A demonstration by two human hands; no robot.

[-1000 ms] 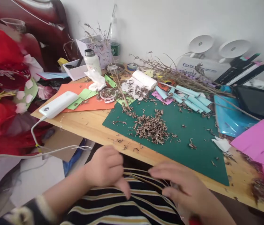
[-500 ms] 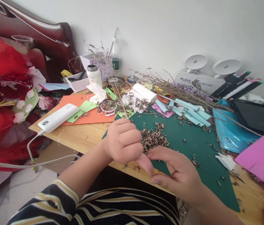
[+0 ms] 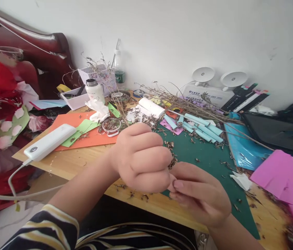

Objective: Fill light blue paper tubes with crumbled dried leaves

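My left hand [image 3: 143, 159] is closed in a fist, knuckles up, over the near edge of the green cutting mat [image 3: 208, 166]. A thin dried plant stem [image 3: 121, 113] rises from behind it toward the back left. My right hand [image 3: 200, 192] is closed in a pinch, thumb and fingers meeting at the lower right of the left fist. What lies between its fingertips is hidden. Just beyond the hands, a pile of dry crumbled leaves [image 3: 171, 156] on the mat is partly covered by my left hand.
Light blue paper rolls [image 3: 203, 128], a white roll [image 3: 151, 107] and dried branches [image 3: 188, 99] lie at the back. On the left are a white power bank [image 3: 49, 142] with a cable, orange paper [image 3: 91, 137] and an uncapped bottle [image 3: 94, 92]. Pink paper [image 3: 278, 177] lies right.
The view has shifted, so the table's things sit further left. My left fist has moved right and nearer, covering more of the leaf pile. My right fingers have closed from a looser curl into a pinch.
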